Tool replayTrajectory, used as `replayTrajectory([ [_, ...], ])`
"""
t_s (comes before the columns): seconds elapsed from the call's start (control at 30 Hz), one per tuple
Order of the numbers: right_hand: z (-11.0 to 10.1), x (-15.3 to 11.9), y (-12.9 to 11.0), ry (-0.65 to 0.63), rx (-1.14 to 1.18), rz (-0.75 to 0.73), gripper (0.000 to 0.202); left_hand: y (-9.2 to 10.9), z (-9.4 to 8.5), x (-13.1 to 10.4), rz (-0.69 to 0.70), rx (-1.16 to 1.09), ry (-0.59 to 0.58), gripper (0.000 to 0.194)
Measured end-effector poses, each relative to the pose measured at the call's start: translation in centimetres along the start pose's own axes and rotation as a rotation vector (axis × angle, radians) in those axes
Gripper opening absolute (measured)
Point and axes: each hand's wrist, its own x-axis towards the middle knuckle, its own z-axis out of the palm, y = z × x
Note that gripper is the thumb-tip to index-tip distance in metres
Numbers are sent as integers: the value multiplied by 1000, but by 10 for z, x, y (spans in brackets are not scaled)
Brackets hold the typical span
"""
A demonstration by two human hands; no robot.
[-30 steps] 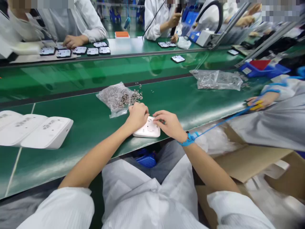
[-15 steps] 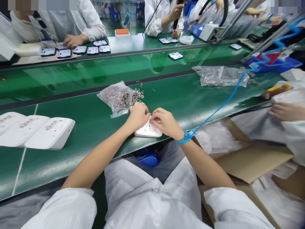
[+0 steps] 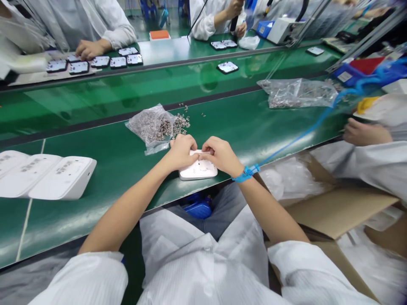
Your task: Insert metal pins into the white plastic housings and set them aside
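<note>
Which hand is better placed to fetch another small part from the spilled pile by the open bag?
Left, probably. The left hand rests on the white housing just below the loose parts at the bag mouth; the right hand sits farther away.

I am pressing on a smooth matt white plastic casing (image 3: 199,169), lying on the glossy green belt (image 3: 121,165); the crinkled clear plastic bag (image 3: 149,127) is spilling small shiny metal parts (image 3: 181,123).
</note>
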Motion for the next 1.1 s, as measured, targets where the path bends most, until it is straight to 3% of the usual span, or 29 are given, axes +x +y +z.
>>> replayTrajectory([
  [0.1, 5, -25, 0, 101, 61, -121, 10, 2, 1, 0, -35, 9, -6, 8],
  [0.23, 10, -49, -6, 187, 21, -152, 23, 5, 4, 3, -102, 6, -4, 13],
  [0.43, 15, -44, -5, 278, 49, -98, 13, 6, 4, 4, -124, -14, -37, 12],
  [0.67, 12, -30, -15, 149, -150, -84, 14, 3, 3, 3, -72, -15, -31, 13],
  [1.1, 17, -35, -20, 149, -198, -78, 21, 3, 3, 3, -65, -29, -56, 13],
])
